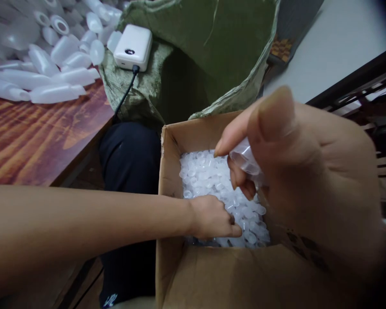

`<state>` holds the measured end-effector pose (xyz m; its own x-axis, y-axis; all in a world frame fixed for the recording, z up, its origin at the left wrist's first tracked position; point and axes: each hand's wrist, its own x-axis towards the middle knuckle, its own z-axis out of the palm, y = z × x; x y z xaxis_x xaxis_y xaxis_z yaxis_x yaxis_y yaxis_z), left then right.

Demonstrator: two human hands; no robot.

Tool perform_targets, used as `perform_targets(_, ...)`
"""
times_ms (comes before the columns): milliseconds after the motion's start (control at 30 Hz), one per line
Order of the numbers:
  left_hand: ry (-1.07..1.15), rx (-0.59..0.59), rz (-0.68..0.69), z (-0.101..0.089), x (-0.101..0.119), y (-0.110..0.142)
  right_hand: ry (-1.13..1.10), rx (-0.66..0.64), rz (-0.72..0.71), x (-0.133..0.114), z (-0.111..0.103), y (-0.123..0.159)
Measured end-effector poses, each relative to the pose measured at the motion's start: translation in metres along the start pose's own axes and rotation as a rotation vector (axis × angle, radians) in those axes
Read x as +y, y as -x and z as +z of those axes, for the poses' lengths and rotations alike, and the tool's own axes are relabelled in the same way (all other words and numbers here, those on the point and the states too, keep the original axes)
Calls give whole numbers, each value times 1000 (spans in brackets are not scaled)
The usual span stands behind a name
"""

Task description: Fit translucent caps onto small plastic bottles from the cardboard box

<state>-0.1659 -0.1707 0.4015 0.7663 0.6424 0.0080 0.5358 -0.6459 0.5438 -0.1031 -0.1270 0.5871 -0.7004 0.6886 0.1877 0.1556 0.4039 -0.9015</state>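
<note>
Clear plastic piece (244, 159) held above a cardboard box (228, 277)

On my feed, I have the right hand (318, 171) large and close to the lens, filling much of the right side of the frame. Its fingers curl around the clear plastic piece, gripping it just right of centre, above the opening of the box. The thumb is so near that it blurs.

I have the left hand (212, 216) at the end of a bare forearm (99, 214) that crosses from the left edge to the lower centre. Its fingers are bent under and it rests over the small translucent pieces (206, 169) inside the box; I cannot tell whether it grips any of them, since the palm faces down and away from me. Those pieces cover the bottom of the box in a loose layer.

In the upper left I see a heap of frosted white tubes (45, 60) on a worktop (41, 137) with reddish-brown wood grain. Just right of the heap, a white device (134, 45) with a dark cable (127, 92) plugged in sits on the rim of a green woven sack (221, 47), whose mouth gapes at upper centre. Left of the box I make out a leg in dark trousers (128, 154).
</note>
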Motion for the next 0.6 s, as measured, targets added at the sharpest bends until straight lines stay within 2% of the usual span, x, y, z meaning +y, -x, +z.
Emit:
perform_targets(133, -114, 114, 189, -8, 4, 0, 116, 29, 86, 3, 0, -4)
perform_targets(300, -197, 165, 284, -15, 6, -5, 176, 49, 107, 11, -2, -5)
perform_targets(467, -290, 213, 205, -36, -1, 4, 176, 60, 53, 10, -2, -2)
perform_targets(600, -219, 186, 87, -55, -8, 10, 190, 49, 62, 11, -4, -1)
